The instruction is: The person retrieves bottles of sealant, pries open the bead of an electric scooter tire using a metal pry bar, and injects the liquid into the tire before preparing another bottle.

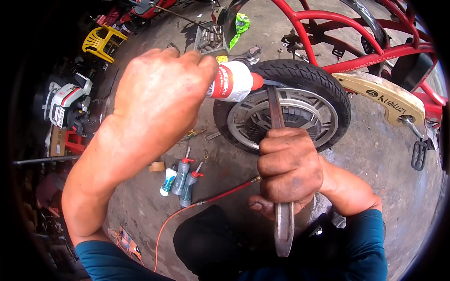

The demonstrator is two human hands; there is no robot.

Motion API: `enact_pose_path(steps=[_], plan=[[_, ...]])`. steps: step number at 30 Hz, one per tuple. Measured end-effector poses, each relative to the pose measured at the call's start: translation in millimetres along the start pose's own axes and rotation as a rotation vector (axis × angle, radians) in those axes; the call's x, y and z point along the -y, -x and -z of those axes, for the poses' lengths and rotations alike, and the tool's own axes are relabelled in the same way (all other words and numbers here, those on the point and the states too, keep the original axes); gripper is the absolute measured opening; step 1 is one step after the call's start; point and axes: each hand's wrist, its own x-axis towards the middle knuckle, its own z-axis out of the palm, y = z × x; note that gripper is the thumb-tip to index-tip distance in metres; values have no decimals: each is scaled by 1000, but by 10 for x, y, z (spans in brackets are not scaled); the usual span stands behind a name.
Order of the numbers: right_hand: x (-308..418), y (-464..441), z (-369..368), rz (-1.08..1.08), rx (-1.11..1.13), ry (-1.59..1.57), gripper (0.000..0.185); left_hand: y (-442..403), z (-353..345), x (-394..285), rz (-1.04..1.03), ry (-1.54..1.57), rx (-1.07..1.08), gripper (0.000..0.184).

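My left hand (161,89) is wrapped round a white and red bottle (232,81), tilted sideways with its red cap pointing right at the upper edge of the wheel. A black tire (333,93) on a silver rim (236,124) lies on the floor ahead of me. In the fist of my right hand (290,171) is a long metal bar (284,229); its far end reaches between tire and rim, near the bottle's tip. The bottle's far end is hidden by my left hand.
Several bottles (187,187) stand or lie below the wheel, beside a red air hose (225,193). A red frame (337,23) and cream cover (377,93) are at the right. A metal bin (212,38), a yellow chair (104,43) and a white scooter (70,100) are farther off.
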Motion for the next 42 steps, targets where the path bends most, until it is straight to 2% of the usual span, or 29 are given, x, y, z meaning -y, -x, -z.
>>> enact_pose_path(steps=[8,11,20,23,42], plan=[[-5,2,6,4,2,-5,20,22,-12,12,0,-79,2,28],[-10,12,4,6,3,-6,20,44,-24,47,13,-64,18,49],[4,-12,4,5,1,5,24,63,52,44,8,-76,24,48],[5,-11,12,2,2,3,25,38,17,23,-12,-112,-34,32],[5,-7,10,9,7,7,26,41,-22,4,9,-27,-22,25]])
